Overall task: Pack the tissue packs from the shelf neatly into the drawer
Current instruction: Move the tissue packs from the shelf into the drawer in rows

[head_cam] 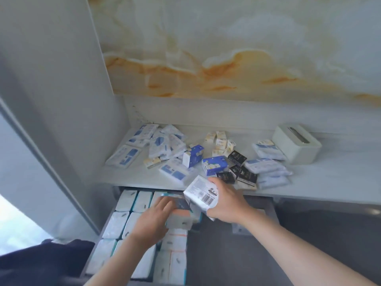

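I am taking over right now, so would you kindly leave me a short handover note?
Left hand presses an orange-striped pack in the drawer.
Right hand grips a barcoded pack over the drawer.
Done: packed rows fill the drawer's left side.
To do: seat both packs, then move the many loose packs off the shelf.

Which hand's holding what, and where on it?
Right hand grips a white barcoded tissue pack by its right end, above the drawer. Left hand lies on an orange-edged pack in the drawer; grip unclear.
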`<state>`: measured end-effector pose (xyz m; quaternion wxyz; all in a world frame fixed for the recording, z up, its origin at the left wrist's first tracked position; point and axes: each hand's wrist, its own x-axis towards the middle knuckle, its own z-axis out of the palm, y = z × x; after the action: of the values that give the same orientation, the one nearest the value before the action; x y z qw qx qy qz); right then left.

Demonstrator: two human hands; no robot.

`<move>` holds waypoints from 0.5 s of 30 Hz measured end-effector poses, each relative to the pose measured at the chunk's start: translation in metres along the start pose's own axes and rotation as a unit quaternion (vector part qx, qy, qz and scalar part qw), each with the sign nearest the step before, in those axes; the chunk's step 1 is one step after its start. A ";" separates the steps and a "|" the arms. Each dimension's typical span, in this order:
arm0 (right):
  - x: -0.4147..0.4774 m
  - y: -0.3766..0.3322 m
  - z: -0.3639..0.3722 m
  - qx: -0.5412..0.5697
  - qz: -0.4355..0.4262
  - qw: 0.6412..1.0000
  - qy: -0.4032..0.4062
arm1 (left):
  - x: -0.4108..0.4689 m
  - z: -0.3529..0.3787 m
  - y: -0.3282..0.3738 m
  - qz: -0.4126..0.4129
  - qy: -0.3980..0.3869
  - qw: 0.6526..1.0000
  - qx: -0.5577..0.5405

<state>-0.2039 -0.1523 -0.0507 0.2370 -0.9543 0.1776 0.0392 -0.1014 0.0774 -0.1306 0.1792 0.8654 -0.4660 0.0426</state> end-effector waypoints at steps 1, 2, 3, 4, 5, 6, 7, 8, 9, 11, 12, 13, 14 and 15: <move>-0.002 0.001 0.007 -0.004 -0.001 1.000 -0.016 | -0.004 0.003 -0.004 0.003 -0.030 1.000 0.009; -0.004 0.001 0.012 -0.003 -0.001 1.000 -0.030 | -0.006 0.004 -0.007 0.010 -0.056 0.998 0.016; -0.005 0.002 0.015 0.005 -0.002 0.999 -0.042 | -0.008 0.004 -0.008 0.023 -0.082 0.996 0.025; -0.005 0.003 0.018 0.019 -0.004 0.998 -0.053 | -0.010 0.005 -0.009 0.040 -0.107 0.993 0.036; -0.006 0.003 0.021 0.033 -0.008 0.998 -0.061 | -0.011 0.005 -0.009 0.056 -0.135 0.988 0.056; -0.006 0.004 0.023 0.042 -0.009 0.997 -0.071 | -0.011 0.006 -0.009 0.067 -0.167 0.980 0.084; -0.006 0.004 0.024 0.045 -0.011 0.996 -0.080 | -0.010 0.006 -0.009 0.070 -0.202 0.971 0.107; -0.005 0.004 0.026 0.044 -0.011 0.995 -0.088 | -0.007 0.005 -0.007 0.063 -0.233 0.963 0.117; -0.004 0.004 0.028 0.040 -0.012 0.995 -0.095 | -0.003 0.004 -0.005 0.038 -0.258 0.959 0.107; -0.001 0.006 0.032 0.034 -0.019 0.994 -0.105 | 0.005 0.000 0.004 -0.022 -0.231 0.971 0.055; 0.000 0.006 0.032 0.033 -0.025 0.993 -0.108 | 0.010 -0.002 0.009 -0.048 -0.197 0.979 0.038; 0.001 0.006 0.033 0.032 -0.031 0.993 -0.112 | 0.013 -0.002 0.011 -0.069 -0.166 0.983 0.029; 0.001 0.006 0.033 0.033 -0.040 0.992 -0.116 | 0.016 -0.001 0.013 -0.080 -0.147 0.986 0.021; 0.002 0.005 0.033 0.035 -0.048 0.991 -0.116 | 0.018 0.001 0.015 -0.076 -0.140 0.987 0.015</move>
<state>-0.2035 -0.1410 -0.0826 0.2907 -0.9420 0.1038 0.1319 -0.1035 0.0553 -0.1237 0.1018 0.8983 -0.4189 -0.0854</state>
